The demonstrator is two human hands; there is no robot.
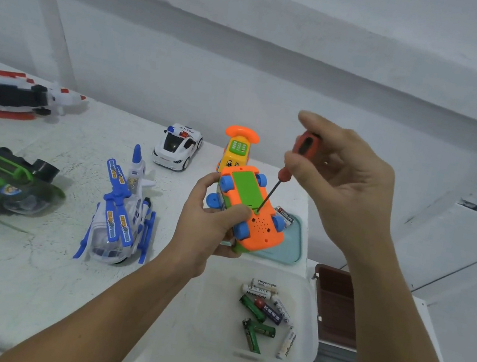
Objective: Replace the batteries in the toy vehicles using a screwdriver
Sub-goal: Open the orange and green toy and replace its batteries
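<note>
The fingers (319,124) and thumb of the right hand (350,183) are curled round the red and black handle of a small screwdriver (307,144), pinching it near the top. Its thin dark shaft slants down and to the left. The tip meets the underside of an orange plastic toy car with blue wheels (265,231), at the near edge of its flat green battery cover (244,189). It seems to sit in a screw hole, though the screw is too small to make out. The left hand (206,232) grips this car from the left and holds it belly up in the air. Its thumb is pressed on the underside just beside the screwdriver tip and its fingers are wrapped beneath. Below the car a pale teal tray (294,247) lies on the white painted table (25,278), with a red and silver battery (286,215) on it. Nearer the viewer a clear plastic tub (312,319) holds loose batteries (264,311), white, green and dark blue. Behind the held car stands a yellow and orange toy telephone car (238,146), and to its left a white toy police car (177,147). Further left on the table are a blue and white toy helicopter (122,218), a dark green toy helicopter (6,186) lying tilted, and a red, white and black toy helicopter (24,97).
</note>
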